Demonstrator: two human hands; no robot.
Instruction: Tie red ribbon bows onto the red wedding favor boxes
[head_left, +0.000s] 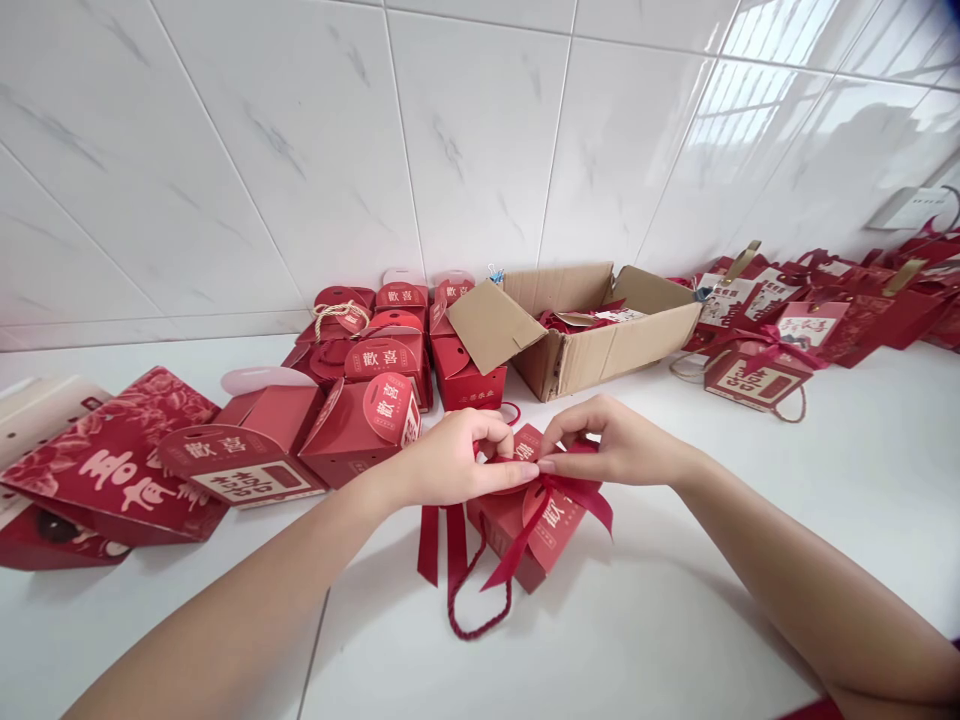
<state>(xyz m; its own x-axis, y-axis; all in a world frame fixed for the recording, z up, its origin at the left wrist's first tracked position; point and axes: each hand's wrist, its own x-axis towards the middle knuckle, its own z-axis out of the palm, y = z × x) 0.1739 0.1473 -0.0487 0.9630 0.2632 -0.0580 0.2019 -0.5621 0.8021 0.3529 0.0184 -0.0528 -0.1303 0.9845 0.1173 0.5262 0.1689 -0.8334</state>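
A small red gift box stands on the white tabletop in front of me, with a dark red ribbon tied over its top. My left hand pinches the ribbon on the left side of the knot, its thumb pointing right. From the other side my right hand pinches the ribbon at the knot, fingertips touching or nearly touching the left thumb. Ribbon tails hang on both sides of the box. A braided red cord loops down onto the table at the front left.
Several red boxes stand at the left and back. Behind the hands is an open cardboard box with red items inside. A ribboned box and many red bags stand at the right, along the tiled wall.
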